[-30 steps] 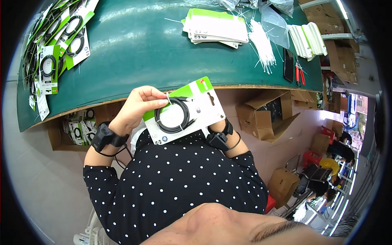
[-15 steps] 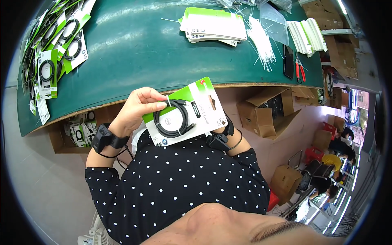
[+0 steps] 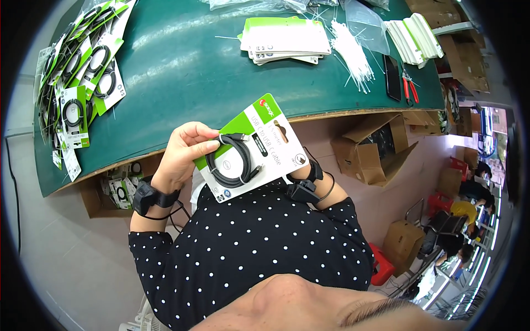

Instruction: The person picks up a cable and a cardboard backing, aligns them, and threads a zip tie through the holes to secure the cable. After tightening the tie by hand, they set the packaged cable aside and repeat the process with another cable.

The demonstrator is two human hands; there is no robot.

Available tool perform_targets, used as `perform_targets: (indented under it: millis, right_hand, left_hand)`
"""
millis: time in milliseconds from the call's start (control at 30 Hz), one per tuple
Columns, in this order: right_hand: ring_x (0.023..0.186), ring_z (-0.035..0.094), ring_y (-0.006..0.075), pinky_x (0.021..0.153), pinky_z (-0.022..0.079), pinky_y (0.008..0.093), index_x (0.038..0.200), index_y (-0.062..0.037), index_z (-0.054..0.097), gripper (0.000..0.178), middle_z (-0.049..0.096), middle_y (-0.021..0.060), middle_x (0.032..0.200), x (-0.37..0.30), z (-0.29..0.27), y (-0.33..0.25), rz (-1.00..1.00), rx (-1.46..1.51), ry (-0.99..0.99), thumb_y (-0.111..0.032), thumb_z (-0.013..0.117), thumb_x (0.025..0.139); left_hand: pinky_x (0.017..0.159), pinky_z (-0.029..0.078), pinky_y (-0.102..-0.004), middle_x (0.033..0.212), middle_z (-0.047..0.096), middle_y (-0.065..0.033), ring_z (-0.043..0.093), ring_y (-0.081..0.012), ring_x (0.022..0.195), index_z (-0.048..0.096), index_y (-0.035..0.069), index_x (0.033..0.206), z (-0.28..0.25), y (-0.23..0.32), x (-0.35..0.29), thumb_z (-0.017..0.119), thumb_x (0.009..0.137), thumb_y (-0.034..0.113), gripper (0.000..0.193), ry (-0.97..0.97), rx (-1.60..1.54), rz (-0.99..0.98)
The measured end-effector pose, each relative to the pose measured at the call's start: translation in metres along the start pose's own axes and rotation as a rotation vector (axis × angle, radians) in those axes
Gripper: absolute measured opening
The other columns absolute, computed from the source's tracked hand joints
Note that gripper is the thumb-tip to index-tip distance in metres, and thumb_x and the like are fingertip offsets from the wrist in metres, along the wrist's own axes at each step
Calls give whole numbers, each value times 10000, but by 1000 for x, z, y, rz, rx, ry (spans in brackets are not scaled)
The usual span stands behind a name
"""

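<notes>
I watch the black cable (image 3: 245, 157) lying coiled on its white-and-green card (image 3: 270, 160), in front of the green table's (image 3: 171, 83) near edge. The left hand's (image 3: 187, 151) thumb and forefinger nearly meet at the coil's upper left; what they pinch, I can't tell. The right hand (image 3: 300, 172) is mostly behind the card, so I can't judge its grip. The coil looks placed; whether it's fully fastened, I can't tell. At the table's left end, I see a pile of carded cables (image 3: 73, 113), seemingly finished. Toward the table's far side sit a stack of cards (image 3: 284, 41) without visible cables and loose white ties (image 3: 353, 58), so more seems left.
</notes>
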State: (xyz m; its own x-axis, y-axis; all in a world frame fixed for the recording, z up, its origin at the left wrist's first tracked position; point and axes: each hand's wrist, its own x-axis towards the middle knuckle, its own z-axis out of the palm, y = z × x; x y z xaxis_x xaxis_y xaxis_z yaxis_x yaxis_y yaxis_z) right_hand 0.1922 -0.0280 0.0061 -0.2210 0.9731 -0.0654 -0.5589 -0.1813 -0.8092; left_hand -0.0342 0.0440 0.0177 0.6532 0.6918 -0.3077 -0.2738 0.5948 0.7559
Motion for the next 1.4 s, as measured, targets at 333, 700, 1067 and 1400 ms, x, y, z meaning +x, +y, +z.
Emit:
perform_targets:
  millis: [333, 700, 1067, 1400]
  right_hand:
    - [933, 626, 256, 767, 503, 364, 1109, -49, 593, 397, 645, 115, 992, 5, -34, 16, -330, -1033, -98, -195, 727, 764]
    - [1010, 576, 273, 857, 445, 396, 1080, -93, 614, 376, 616, 101, 1081, 24, -55, 38, -724, -1434, -99, -280, 706, 767]
    - [876, 581, 98, 736, 479, 248, 1173, -38, 545, 488, 616, 42, 1001, 20, -67, 29, 103, 21, -181, -413, 645, 878]
    - [776, 600, 245, 685, 486, 350, 930, -81, 619, 246, 625, 50, 862, 31, -42, 3, -480, -1160, -179, -234, 712, 761]
  left_hand:
    - [837, 535, -280, 996, 696, -139, 669, -156, 899, 641, 3, 950, -4, -20, 2, 689, 818, -53, 150, 22, -122, -8]
    - [901, 497, -278, 1109, 667, -100, 633, -145, 991, 632, -18, 1157, 14, 3, 0, 691, 845, 24, 321, 69, 81, -90]
    - [904, 499, -294, 1101, 673, -100, 637, -149, 986, 609, -30, 1209, 3, -7, 5, 668, 869, 71, 359, -90, -76, -296]
    - [893, 514, -296, 1100, 670, -125, 651, -167, 984, 595, -69, 1194, 1, -12, 4, 646, 859, 47, 358, -104, -128, -209]
